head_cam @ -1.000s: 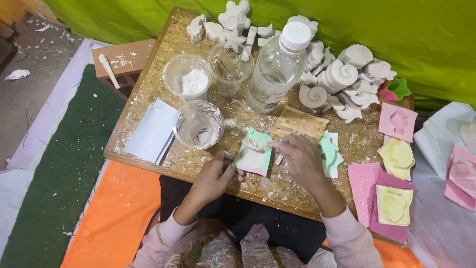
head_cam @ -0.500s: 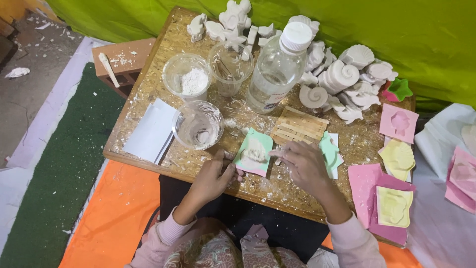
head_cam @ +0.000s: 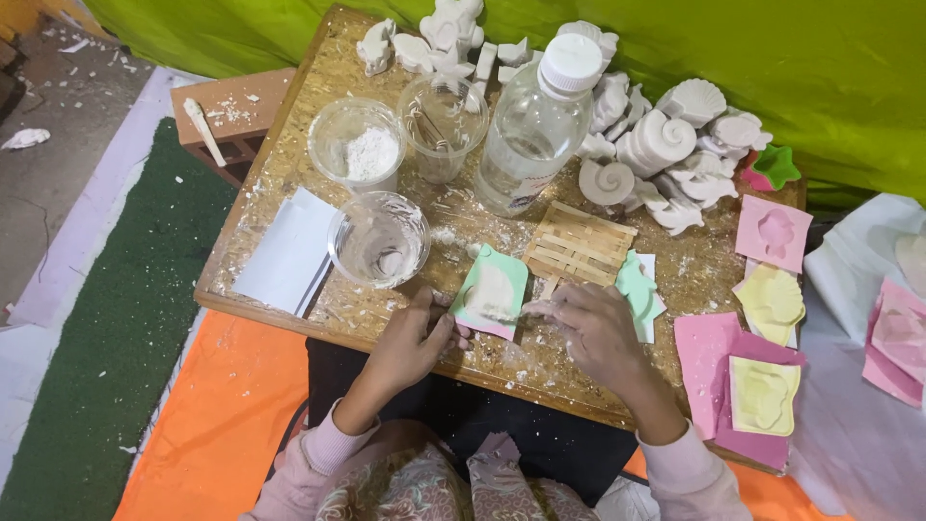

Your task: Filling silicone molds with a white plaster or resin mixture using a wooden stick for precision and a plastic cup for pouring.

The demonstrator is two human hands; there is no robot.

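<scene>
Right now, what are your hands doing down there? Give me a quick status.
Left hand steadies the green mould by its left edge. Right hand works at its right edge, fingers on it. Mould lies flat on the board, white fill inside. Plastic cup close by, apart.

A makeshift craft workshop for plaster casting, set low on the floor. The chipboard surface (head_cam: 289,183) is dusted white and scattered with crumbs. White cast figures (head_cam: 666,145) of shells and animals crowd its far side, coloured rubber moulds (head_cam: 762,386) lie to the right, and cups of powder (head_cam: 357,150) stand beside a water bottle (head_cam: 531,135). Green cloth (head_cam: 772,58) hangs behind.
</scene>
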